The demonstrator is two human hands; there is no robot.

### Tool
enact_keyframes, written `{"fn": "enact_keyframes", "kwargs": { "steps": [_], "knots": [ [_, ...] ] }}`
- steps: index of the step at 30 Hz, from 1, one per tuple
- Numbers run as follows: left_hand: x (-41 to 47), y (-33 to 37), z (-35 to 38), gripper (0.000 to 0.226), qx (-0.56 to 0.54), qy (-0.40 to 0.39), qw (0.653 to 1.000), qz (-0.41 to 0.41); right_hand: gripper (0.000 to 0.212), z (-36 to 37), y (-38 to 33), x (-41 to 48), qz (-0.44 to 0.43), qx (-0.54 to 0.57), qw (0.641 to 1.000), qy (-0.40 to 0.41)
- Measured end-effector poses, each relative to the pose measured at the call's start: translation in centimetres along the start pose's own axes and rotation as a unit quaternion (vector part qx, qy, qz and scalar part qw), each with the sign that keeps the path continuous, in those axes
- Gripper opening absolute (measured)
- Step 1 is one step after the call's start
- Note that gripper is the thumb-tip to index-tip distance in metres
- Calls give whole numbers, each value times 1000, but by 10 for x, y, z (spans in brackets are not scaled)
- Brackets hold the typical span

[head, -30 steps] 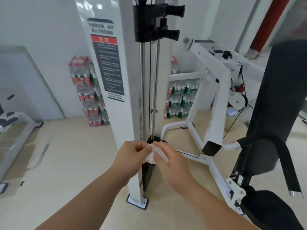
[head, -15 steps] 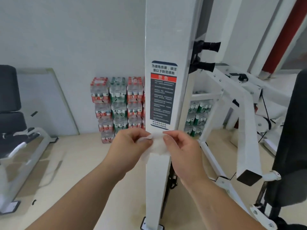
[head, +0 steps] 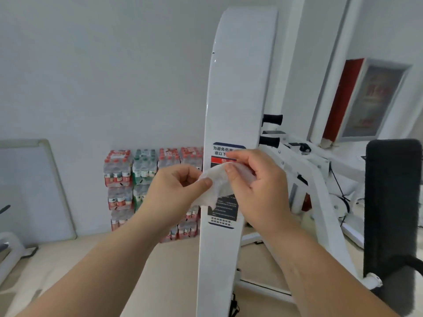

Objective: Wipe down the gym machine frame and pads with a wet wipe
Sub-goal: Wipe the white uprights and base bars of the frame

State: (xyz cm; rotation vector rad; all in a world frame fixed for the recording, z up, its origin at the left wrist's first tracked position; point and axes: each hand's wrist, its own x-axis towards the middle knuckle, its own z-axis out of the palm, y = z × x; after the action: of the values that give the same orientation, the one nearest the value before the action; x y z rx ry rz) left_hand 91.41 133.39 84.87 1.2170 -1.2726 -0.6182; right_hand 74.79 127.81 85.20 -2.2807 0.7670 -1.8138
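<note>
A tall white upright of the gym machine frame [head: 238, 88] rises through the middle of the view, with a dark warning label [head: 223, 211] on it. In front of that label both my hands hold a crumpled white wet wipe [head: 217, 181]. My left hand [head: 176, 191] pinches its left edge between thumb and fingers. My right hand [head: 256, 186] pinches its upper right part. The wipe hangs between them, just off the upright. A black back pad [head: 391, 202] stands at the right edge.
Stacked packs of bottled water [head: 142, 175] line the wall behind the upright. A framed board [head: 34, 191] leans against the wall at left. White frame arms and black handles [head: 272, 120] extend to the right. A second machine's white foot [head: 11, 255] sits at far left.
My view has tilted upward, so the upright's top now shows. Both hands have risen along the upright with the wipe, from its base to the warning label.
</note>
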Motion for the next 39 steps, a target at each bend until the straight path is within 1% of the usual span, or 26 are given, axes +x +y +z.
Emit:
{"fn": "enact_keyframes", "kwargs": {
  "steps": [2, 4, 5, 7, 9, 11, 12, 13, 14, 16, 18, 20, 22, 25, 27, 31, 32, 34, 35, 38, 39],
  "knots": [
    [13, 9, 1, 10, -1, 3, 1000, 27, 9, 3, -9, 24, -43, -73, 995, 59],
    [30, 23, 2, 10, -8, 20, 998, 51, 2, 8, -16, 52, -97, -155, 978, 103],
    [39, 31, 3, 12, -9, 29, 998, 60, 2, 11, -18, 66, -117, -202, 965, 117],
    [57, 45, 1, 16, 5, 54, 995, 84, 4, 14, -20, 89, -129, -290, 935, 156],
    [72, 57, -2, 22, 25, 73, 991, 112, 8, 15, -23, 104, -120, -360, 901, 208],
    [82, 62, -4, 29, 39, 72, 989, 122, 9, 16, -26, 111, -131, -404, 877, 227],
    [85, 62, -5, 33, 44, 66, 990, 119, 7, 16, -27, 112, -145, -410, 874, 216],
    [88, 62, -5, 37, 45, 59, 990, 117, 2, 16, -28, 112, -152, -406, 880, 196],
    [89, 60, -5, 41, 42, 53, 991, 114, 6, 17, -29, 110, -148, -399, 887, 178],
    [89, 58, -5, 44, 28, 45, 993, 107, 21, 23, -32, 100, -119, -391, 902, 141],
    [89, 55, -6, 35, 24, 45, 993, 105, 39, 32, -36, 89, -75, -407, 907, 84],
    [90, 51, -8, 25, 32, 43, 992, 117, 62, 37, -38, 87, -43, -436, 899, 9],
    [93, 49, -12, 26, 36, 37, 989, 136, 73, 36, -37, 99, -42, -472, 880, -36],
    [99, 52, -19, 31, 21, 13, 989, 149, 76, 31, -41, 131, -31, -515, 853, -76],
    [104, 57, -24, 30, 8, -5, 986, 169, 76, 25, -48, 161, -16, -529, 841, -116],
    [106, 68, -26, 38, 14, -29, 981, 189, 73, 0, -54, 231, 7, -526, 829, -192],
    [105, 70, -25, 41, 22, -36, 981, 191, 73, -7, -53, 243, 2, -533, 820, -210],
    [101, 70, -23, 48, 48, -47, 978, 198, 73, -19, -51, 248, -36, -540, 806, -241],
    [99, 70, -21, 53, 65, -49, 975, 205, 73, -24, -49, 241, -73, -540, 799, -253],
    [95, 64, -16, 66, 101, -48, 967, 229, 72, -37, -38, 209, -219, -517, 784, -265],
    [95, 63, -15, 69, 101, -47, 966, 231, 72, -42, -33, 200, -242, -500, 790, -261]
  ]
}}
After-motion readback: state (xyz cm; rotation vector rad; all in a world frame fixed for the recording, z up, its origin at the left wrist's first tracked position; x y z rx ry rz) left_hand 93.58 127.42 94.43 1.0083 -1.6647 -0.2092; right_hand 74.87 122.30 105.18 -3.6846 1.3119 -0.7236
